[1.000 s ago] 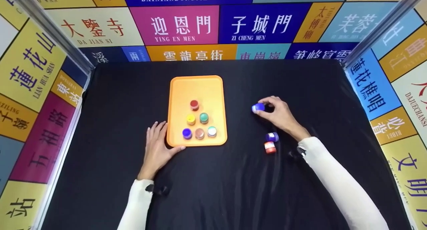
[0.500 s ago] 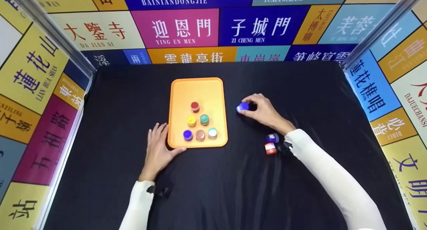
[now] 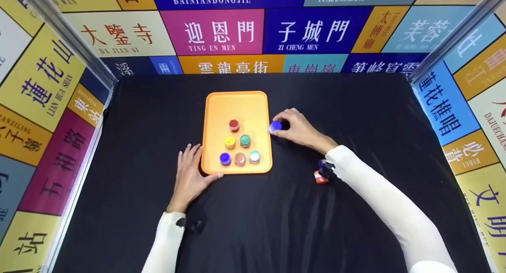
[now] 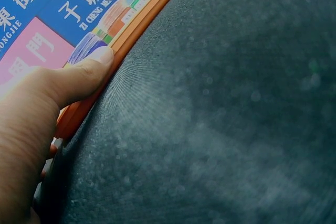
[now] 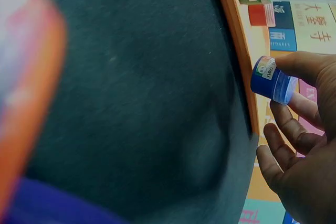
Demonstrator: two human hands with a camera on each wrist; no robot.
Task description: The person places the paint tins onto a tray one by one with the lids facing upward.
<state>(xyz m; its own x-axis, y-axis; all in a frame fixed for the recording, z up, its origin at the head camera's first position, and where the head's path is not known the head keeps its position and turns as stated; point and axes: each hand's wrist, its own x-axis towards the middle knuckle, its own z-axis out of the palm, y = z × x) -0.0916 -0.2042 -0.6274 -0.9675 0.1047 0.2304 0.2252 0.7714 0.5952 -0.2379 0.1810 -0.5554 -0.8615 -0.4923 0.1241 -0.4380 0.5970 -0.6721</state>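
While the straight-fingered left hand point(image 3: 189, 180) touches the tray point(image 3: 237, 105), the right hand point(image 3: 299, 128) pinches a blue jar point(image 5: 268, 81) between fingertips

My head view is bright and even over the orange tray point(image 3: 237, 107). In my left wrist view, jars point(image 4: 116, 20) on the tray wash out, while my left hand point(image 4: 42, 100) falls into shade. My right wrist view blurs a red-orange shape point(image 5: 31, 93) far from the tray; soft shadow darkens the cloth point(image 5: 202, 145) beside the tray.
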